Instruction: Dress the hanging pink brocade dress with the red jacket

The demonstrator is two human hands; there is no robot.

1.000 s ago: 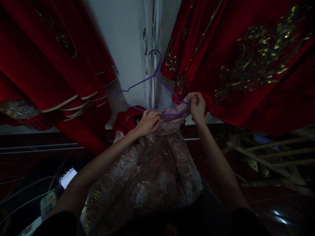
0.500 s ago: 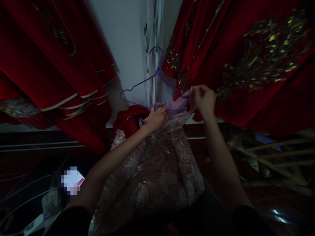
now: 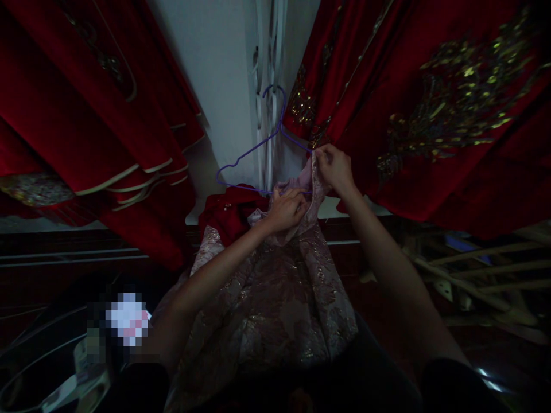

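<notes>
A purple wire hanger point(image 3: 253, 151) lies tilted in front of me, its hook pointing up and its left arm bare. The right arm of the hanger runs into the top of a pale pink brocade dress point(image 3: 275, 292) with a metallic leaf pattern, which spreads down over my lap. My left hand point(image 3: 287, 210) is closed on the hanger's lower bar and the dress's pink lining. With its fingers pinched, my right hand point(image 3: 336, 167) holds the dress's shoulder edge at the hanger's right end. Dark red fabric point(image 3: 230, 215) with small ornaments lies beside the dress's left upper part.
Red garments with gold trim point(image 3: 129, 126) hang at the left. More red cloth with gold sequins point(image 3: 469, 86) hangs at the right. White cabinet doors point(image 3: 215, 69) stand behind the hanger. A wooden rack point(image 3: 477, 264) is at lower right; a blurred-out bright item point(image 3: 129, 318) lies at lower left.
My right hand has moved left and slightly up, bringing the dress's shoulder edge over the hanger's right end. My left hand and the hanger have shifted slightly right.
</notes>
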